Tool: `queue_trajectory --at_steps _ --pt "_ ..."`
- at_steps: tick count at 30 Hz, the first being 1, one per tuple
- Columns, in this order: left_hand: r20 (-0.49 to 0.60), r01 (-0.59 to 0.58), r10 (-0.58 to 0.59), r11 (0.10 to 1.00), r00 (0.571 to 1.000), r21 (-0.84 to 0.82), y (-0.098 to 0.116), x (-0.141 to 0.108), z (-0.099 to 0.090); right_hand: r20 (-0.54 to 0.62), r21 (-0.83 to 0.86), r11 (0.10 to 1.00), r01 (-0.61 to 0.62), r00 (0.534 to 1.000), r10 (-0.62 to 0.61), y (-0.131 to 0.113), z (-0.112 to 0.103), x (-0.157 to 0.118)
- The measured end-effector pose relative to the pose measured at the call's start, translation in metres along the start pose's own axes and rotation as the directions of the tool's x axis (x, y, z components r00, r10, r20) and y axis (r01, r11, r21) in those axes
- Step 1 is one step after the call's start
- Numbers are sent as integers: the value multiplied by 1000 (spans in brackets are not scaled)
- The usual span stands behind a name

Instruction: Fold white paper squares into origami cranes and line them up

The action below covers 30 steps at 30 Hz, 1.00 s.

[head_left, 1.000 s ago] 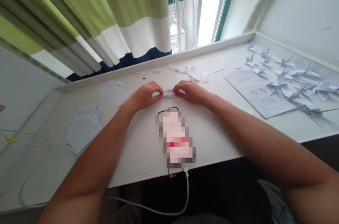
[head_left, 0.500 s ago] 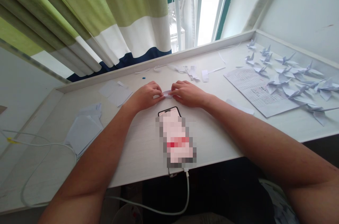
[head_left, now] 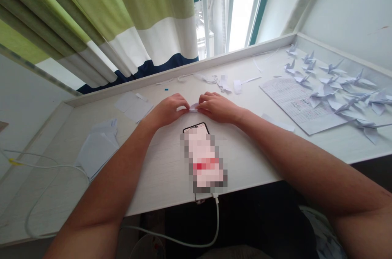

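A small piece of folded white paper (head_left: 193, 107) lies between my two hands, just beyond the phone (head_left: 200, 148) on the white desk. My left hand (head_left: 172, 108) pinches its left end between thumb and fingers. On the other side, my right hand (head_left: 218, 107) grips the right end with curled fingers. Both hands rest low over the desk, and the fingertips partly cover the paper, so its exact folds are hard to make out.
Several folded paper cranes (head_left: 332, 81) stand at the right, some on a written sheet (head_left: 306, 106). Paper scraps (head_left: 223, 83) lie behind my hands. Paper stacks (head_left: 97, 148) and a white cable (head_left: 45, 167) are at the left. A raised rim (head_left: 171, 75) borders the desk.
The fingertips of my left hand have shifted slightly right along the paper. Otherwise the hands hold nearly the same position.
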State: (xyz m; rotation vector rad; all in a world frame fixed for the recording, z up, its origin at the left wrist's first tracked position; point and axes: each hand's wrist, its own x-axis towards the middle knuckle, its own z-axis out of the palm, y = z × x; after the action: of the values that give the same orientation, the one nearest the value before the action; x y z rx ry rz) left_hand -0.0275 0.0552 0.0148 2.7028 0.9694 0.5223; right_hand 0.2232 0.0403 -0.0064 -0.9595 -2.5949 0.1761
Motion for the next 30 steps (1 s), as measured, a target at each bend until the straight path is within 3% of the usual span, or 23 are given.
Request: queue_trajectory --at_steps 6,13,20,30 --pt "-21 42 -43 997 999 -58 -3 0 3 -9 101 992 -73 997 74 1 2 2" --pt "30 172 -169 971 985 -167 -6 0 7 -34 198 972 -123 991 133 1 7 4" --pt "16 108 -107 969 994 -222 -9 -3 1 -42 203 972 -120 990 131 2 6 2" --pt "25 180 -181 938 983 -297 -8 -5 1 -113 218 970 -109 984 136 1 9 3"
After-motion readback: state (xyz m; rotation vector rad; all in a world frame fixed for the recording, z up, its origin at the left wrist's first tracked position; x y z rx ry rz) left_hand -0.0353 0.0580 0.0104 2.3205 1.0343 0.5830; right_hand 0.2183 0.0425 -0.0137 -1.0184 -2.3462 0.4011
